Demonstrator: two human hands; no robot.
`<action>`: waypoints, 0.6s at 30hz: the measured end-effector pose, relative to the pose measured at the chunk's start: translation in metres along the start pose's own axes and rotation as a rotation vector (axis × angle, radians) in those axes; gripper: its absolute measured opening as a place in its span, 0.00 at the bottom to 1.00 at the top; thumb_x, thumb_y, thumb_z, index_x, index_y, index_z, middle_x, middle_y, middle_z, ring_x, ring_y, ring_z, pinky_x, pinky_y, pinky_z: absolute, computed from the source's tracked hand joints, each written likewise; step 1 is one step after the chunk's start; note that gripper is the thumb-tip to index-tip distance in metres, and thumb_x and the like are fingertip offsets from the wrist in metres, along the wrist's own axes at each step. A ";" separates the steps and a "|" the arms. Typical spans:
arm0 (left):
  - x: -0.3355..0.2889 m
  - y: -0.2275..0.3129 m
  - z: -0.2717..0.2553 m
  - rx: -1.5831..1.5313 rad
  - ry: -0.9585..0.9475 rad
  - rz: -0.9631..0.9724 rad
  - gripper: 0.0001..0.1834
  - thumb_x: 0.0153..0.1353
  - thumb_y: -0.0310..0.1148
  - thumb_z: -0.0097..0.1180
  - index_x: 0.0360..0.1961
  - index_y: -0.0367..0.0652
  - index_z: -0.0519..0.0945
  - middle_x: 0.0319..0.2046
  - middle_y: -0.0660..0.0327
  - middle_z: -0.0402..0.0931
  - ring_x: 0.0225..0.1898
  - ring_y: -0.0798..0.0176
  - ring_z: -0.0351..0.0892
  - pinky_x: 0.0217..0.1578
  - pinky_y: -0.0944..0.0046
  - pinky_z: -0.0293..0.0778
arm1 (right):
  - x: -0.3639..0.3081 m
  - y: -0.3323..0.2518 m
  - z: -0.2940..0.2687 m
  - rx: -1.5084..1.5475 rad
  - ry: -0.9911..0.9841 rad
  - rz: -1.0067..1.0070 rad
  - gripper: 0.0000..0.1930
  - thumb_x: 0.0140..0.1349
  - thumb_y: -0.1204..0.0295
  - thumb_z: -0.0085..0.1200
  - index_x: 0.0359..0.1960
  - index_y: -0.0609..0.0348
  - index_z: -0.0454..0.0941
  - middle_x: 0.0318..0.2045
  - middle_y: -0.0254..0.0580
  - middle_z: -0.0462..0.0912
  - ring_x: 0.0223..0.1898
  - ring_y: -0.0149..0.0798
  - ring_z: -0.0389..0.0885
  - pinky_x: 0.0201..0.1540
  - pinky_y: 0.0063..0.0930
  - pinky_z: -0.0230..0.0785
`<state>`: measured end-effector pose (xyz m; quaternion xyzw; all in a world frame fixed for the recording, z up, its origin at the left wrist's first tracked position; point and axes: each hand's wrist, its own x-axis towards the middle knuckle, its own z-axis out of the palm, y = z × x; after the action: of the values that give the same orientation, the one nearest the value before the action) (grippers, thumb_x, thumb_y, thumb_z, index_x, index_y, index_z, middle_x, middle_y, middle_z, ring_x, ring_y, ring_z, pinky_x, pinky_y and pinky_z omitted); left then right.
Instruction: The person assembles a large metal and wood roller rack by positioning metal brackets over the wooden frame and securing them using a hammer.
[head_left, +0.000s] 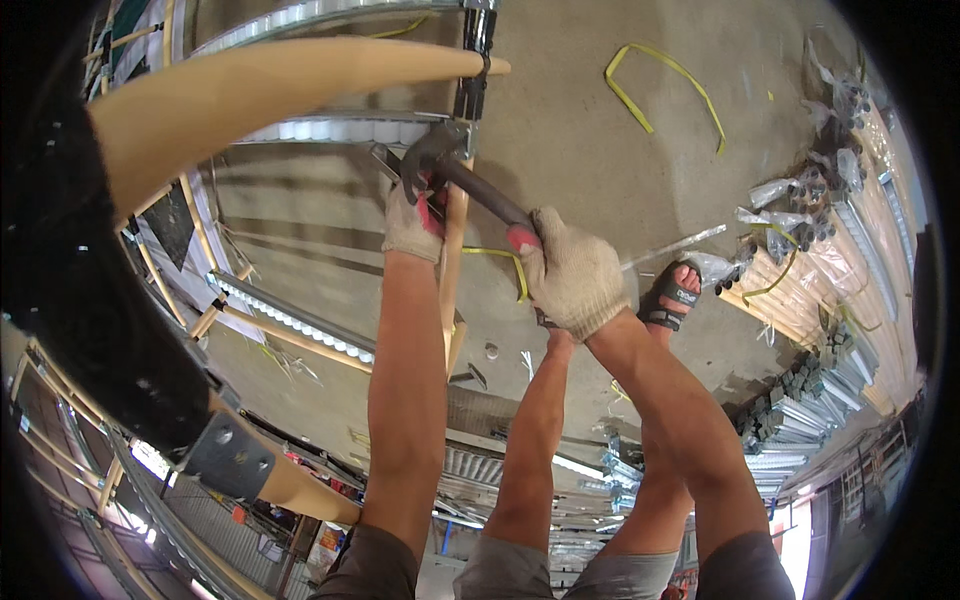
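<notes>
My right hand [575, 275], in a pale knit glove with pink on it, is closed round the dark handle of a hammer [487, 195]. The hammer's head lies over the end of a metal roller track [340, 131], beside an upright beige pipe [455, 265]. My left hand [412, 226], gloved alike, is closed just below that head, next to the pipe. A small metal piece [384, 160] sticks out above its fingers; the hammer head partly covers them, so what they grip is unclear. A black pipe joint [475, 90] sits above.
A thick beige pipe [280, 85] and a large black joint [90, 240] loom close on the left. Yellow straps [630, 95] lie on the concrete floor. Wrapped pipes [830, 260] and stacked metal parts [810, 410] line the right. My sandalled foot [675, 297] stands near them.
</notes>
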<state>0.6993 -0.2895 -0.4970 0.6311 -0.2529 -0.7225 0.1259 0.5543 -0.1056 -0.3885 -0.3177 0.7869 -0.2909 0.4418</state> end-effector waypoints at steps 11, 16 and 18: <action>-0.003 0.017 0.016 -0.067 -0.099 -0.022 0.14 0.69 0.50 0.49 0.40 0.53 0.78 0.35 0.70 0.77 0.31 0.71 0.70 0.26 0.70 0.64 | 0.014 0.001 -0.011 -0.058 -0.074 0.132 0.15 0.62 0.60 0.50 0.43 0.57 0.71 0.31 0.54 0.81 0.31 0.59 0.81 0.33 0.51 0.73; 0.005 0.010 -0.011 -0.069 -0.389 0.159 0.17 0.70 0.50 0.45 0.43 0.49 0.76 0.36 0.69 0.76 0.33 0.70 0.74 0.32 0.65 0.72 | -0.003 0.002 -0.027 0.094 -0.023 -0.187 0.14 0.63 0.61 0.50 0.42 0.58 0.72 0.27 0.55 0.80 0.31 0.61 0.81 0.32 0.50 0.73; -0.002 0.008 0.002 -0.193 -0.346 0.020 0.18 0.71 0.50 0.43 0.43 0.48 0.76 0.37 0.68 0.76 0.35 0.68 0.75 0.34 0.63 0.73 | -0.005 0.016 -0.027 0.107 0.000 -0.321 0.14 0.63 0.61 0.49 0.42 0.58 0.72 0.24 0.55 0.79 0.30 0.61 0.81 0.31 0.49 0.72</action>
<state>0.6965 -0.2948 -0.4913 0.4801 -0.2067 -0.8397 0.1475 0.5289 -0.0868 -0.3862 -0.4155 0.7095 -0.3993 0.4057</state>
